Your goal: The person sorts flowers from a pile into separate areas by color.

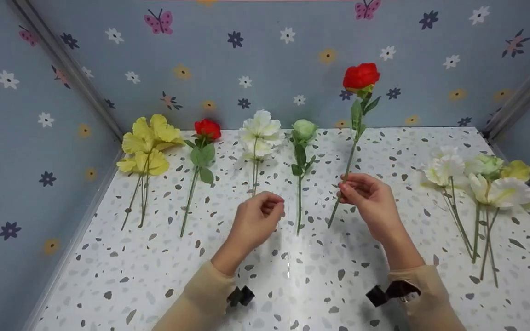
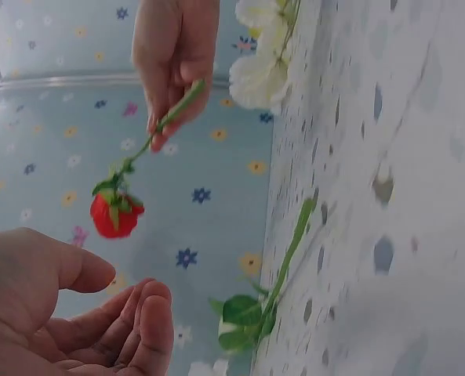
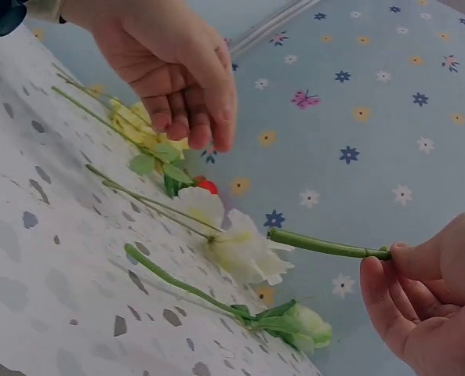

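Note:
My right hand (image 1: 371, 204) pinches the green stem of a red artificial rose (image 1: 360, 77) between thumb and fingers, the bloom raised upward. In the right wrist view the cut end of that stem (image 3: 318, 244) sticks out past the fingertips. My left hand (image 1: 256, 220) hovers over the table with loosely bent fingers and nothing in them. Close to it lie a white flower (image 1: 260, 133), its lower stems partly hidden by the hand, and a pale green rose (image 1: 303, 130). The left wrist view shows the left thumb and fingers (image 2: 155, 325) apart.
On the left lie yellow flowers (image 1: 147, 142) and another red rose (image 1: 207, 129). A mixed bunch of white, green and yellow flowers (image 1: 499, 188) lies at the right. Patterned blue panels (image 1: 274, 59) enclose the speckled table (image 1: 154, 276) at the back and sides.

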The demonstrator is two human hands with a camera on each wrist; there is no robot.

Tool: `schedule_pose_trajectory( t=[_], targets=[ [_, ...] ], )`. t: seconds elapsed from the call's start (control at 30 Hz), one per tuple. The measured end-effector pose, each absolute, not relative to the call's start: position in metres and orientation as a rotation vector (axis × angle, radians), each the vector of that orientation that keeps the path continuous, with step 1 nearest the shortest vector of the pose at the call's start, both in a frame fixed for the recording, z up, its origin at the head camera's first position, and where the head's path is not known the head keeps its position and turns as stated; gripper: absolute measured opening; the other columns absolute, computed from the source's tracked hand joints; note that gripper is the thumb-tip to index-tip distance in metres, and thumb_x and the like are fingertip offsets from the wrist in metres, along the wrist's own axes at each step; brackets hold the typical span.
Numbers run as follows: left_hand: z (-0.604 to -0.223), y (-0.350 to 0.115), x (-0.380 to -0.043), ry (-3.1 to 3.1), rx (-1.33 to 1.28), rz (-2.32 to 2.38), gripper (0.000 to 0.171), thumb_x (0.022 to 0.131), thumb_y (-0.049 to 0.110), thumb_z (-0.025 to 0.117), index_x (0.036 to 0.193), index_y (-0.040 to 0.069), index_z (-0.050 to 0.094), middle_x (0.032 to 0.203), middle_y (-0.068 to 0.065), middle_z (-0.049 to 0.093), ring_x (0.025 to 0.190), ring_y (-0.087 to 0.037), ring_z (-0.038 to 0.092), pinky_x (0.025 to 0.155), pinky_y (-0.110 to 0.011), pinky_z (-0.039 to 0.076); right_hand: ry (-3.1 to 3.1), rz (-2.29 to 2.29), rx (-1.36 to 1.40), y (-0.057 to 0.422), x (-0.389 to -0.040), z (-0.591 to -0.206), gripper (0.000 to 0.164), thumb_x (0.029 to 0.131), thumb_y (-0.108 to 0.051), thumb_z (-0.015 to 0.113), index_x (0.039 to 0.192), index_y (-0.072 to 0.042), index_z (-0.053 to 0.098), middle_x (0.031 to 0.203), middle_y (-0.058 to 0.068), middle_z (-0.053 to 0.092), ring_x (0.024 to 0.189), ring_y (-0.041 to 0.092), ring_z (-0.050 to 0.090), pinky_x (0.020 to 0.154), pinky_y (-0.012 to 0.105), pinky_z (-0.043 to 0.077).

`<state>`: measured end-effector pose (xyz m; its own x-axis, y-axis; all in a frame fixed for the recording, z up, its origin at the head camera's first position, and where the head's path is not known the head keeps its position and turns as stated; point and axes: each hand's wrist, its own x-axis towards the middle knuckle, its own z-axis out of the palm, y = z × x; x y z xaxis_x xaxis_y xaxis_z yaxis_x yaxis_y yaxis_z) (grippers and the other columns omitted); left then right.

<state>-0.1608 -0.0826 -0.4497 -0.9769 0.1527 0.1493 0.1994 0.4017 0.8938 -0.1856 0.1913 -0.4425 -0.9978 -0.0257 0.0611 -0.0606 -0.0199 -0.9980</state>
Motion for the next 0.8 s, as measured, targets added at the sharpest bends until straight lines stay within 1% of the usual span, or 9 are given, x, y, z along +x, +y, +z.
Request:
schedule_pose_trajectory(
  t=[0.17,0.37,0.5,0.67,0.8],
  targets=[
    [-0.453,-0.061,-0.146,-2.645,-0.456,-1.728,0.012,0.097,0.019,0.064,0.103,0.013,0.073,0.086,0.005,0.069,0.078,-0.012,0.067,0.072,-0.027,0.057,-2.241,2.239,0.134,0.175,-0.183,-0.448,0.027,0.097,-0.002,0.065,0.123,0.005,0.062,0.11,0.018,0.068,0.095,0.023,0.07,0.085,0.037,0.059],
    [-0.462,-0.049,-0.14,-2.682,-0.503,-1.744,0.016,0.1,0.021,0.063,0.105,0.01,0.074,0.086,0.006,0.071,0.075,-0.008,0.068,0.069,-0.025,0.057,-2.248,2.284,0.219,0.164,-0.179,-0.454,0.028,0.098,-0.001,0.063,0.126,0.005,0.06,0.113,0.023,0.066,0.097,0.025,0.069,0.086,0.038,0.059],
    [-0.465,-0.046,-0.139,-2.682,-0.533,-1.766,0.013,0.099,0.017,0.065,0.103,0.009,0.074,0.086,0.004,0.073,0.074,-0.008,0.069,0.068,-0.025,0.057,-2.239,2.311,0.275,0.161,-0.178,-0.457,0.031,0.098,-0.001,0.063,0.127,0.006,0.057,0.115,0.027,0.064,0.098,0.027,0.069,0.087,0.039,0.059],
    [-0.466,-0.044,-0.138,-2.693,-0.521,-1.778,0.008,0.095,0.016,0.07,0.099,0.011,0.074,0.085,0.006,0.072,0.075,-0.008,0.068,0.069,-0.025,0.057,-2.241,2.337,0.305,0.16,-0.177,-0.456,0.031,0.098,-0.001,0.063,0.127,0.006,0.057,0.118,0.033,0.061,0.098,0.028,0.069,0.088,0.04,0.058],
    [-0.466,-0.044,-0.137,-2.714,-0.527,-1.756,0.005,0.094,0.015,0.07,0.096,0.011,0.073,0.084,0.007,0.071,0.075,-0.008,0.067,0.07,-0.024,0.057,-2.259,2.335,0.306,0.159,-0.177,-0.454,0.032,0.097,-0.001,0.064,0.127,0.007,0.057,0.119,0.035,0.06,0.099,0.029,0.069,0.089,0.04,0.058]
  ],
)
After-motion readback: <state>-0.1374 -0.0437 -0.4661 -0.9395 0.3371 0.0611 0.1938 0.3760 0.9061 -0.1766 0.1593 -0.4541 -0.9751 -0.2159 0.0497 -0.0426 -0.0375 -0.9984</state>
